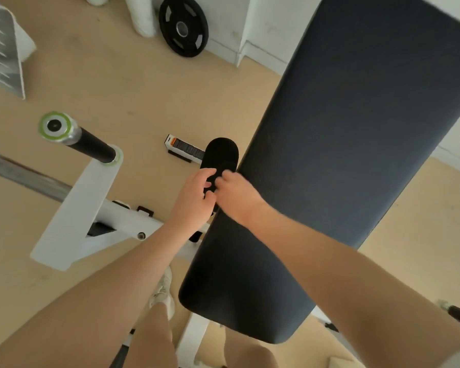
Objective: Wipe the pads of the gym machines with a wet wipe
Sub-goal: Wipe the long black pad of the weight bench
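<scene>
I count two pads: one long dark bench pad (329,155) running diagonally across my view, and one small black roller pad (219,154) just off its left edge. My two hands meet on the near end of that small pad. My left hand (194,197) curls its fingers onto it from the left; my right hand (237,195) touches it from the right, fingers bent. I can't make out a wipe between them. One black weight plate (183,26) leans by the wall, and one black grip handle (91,142) juts from the white frame (72,221).
</scene>
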The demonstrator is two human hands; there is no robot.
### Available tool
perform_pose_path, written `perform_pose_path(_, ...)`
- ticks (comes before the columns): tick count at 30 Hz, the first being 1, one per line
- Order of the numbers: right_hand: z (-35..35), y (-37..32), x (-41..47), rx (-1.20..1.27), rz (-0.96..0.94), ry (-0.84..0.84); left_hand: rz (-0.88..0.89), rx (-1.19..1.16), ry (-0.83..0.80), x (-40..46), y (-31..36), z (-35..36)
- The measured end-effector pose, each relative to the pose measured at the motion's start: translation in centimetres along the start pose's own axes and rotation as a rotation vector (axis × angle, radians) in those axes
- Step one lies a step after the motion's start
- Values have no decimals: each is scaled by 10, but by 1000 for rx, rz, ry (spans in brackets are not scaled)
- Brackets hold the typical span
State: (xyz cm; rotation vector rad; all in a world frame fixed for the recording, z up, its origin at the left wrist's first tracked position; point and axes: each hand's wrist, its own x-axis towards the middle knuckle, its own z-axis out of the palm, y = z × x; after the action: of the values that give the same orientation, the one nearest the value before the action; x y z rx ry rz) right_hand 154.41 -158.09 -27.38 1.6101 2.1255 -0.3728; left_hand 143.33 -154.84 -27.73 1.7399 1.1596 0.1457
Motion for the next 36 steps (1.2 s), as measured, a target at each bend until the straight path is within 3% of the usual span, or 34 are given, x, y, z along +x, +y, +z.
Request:
perform_pose_path(3,4,3,0,48,-65,42,36,18,55,-3,12,5)
perform_pose_path(7,-30,56,3,-65,-52,83,33,9,104,6,17,-3)
perform_pose_path(12,-85,144,8,-117,279,171,37,-43,61,48,42,-23)
perform_pose_path(16,-100,164,20,4,550,223,-18,-70,-230,80,66,-19)
perform_pose_path(18,-97,149,24,13,519,163,-23,-31,-308,92,74,-9)
perform_pose_path(22,-83,132,15,-58,236,38,26,42,-146,110,83,5)
perform_pose_path(24,-86,149,12,-64,182,58,5,9,-117,116,83,5)
perform_pose_path(27,-109,190,21,-136,288,195,-11,-87,-173,121,87,1)
perform_pose_path(29,-129,225,25,-187,465,345,1,-179,-171,128,100,-2)
perform_pose_path(32,-138,251,29,-67,589,379,64,-176,-116,148,124,-2)
perform_pose_path(34,-140,245,30,-161,551,410,68,-209,-67,157,135,1)
perform_pose_path(36,-126,227,29,-176,317,235,43,-275,-25,161,140,5)
